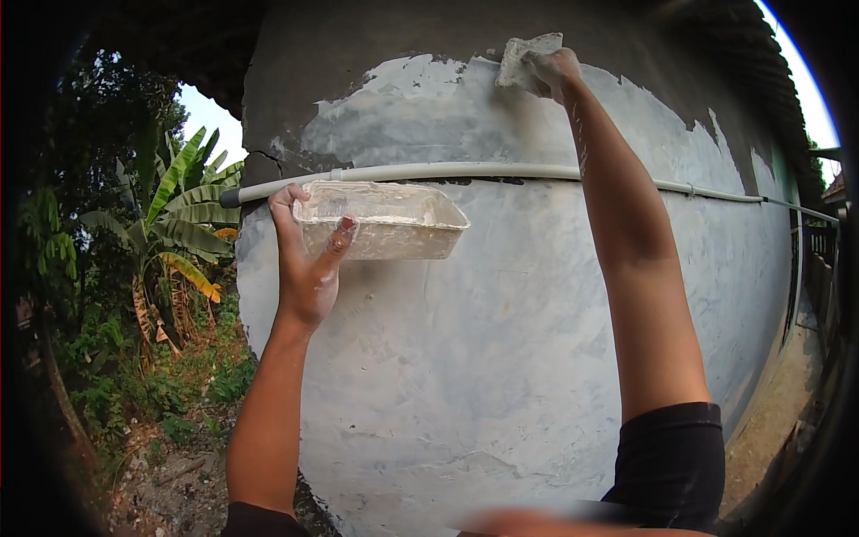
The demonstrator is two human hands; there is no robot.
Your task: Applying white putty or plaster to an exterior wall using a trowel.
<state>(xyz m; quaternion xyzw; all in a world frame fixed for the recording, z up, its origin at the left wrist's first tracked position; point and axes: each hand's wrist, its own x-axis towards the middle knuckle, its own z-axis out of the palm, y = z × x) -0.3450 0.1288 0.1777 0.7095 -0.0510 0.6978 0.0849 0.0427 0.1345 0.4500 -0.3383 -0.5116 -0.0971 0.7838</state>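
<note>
My left hand (309, 285) is closed on the left end of a shallow, clear plastic tray (394, 242), the thumb on its near side. White plaster smears the tray's walls and rim. It is held just in front of the wall, below the pipe; its bottom inside is hidden. High up and to the right, my right hand (557, 75) grips a flat, plaster-caked scraper (526, 55) against the wall (501, 340). The scraper is at the border between fresh white plaster (429, 107) and the bare grey upper part (358, 36). White specks dot both hands.
A pale pipe (447, 170) runs across the wall behind the tray and my right arm. A crack (266, 157) marks the wall's left edge. Banana plants (183, 206) and rubble-strewn ground (183, 483) lie left. Roof eaves (743, 54) overhang; a narrow path (774, 403) runs along the right.
</note>
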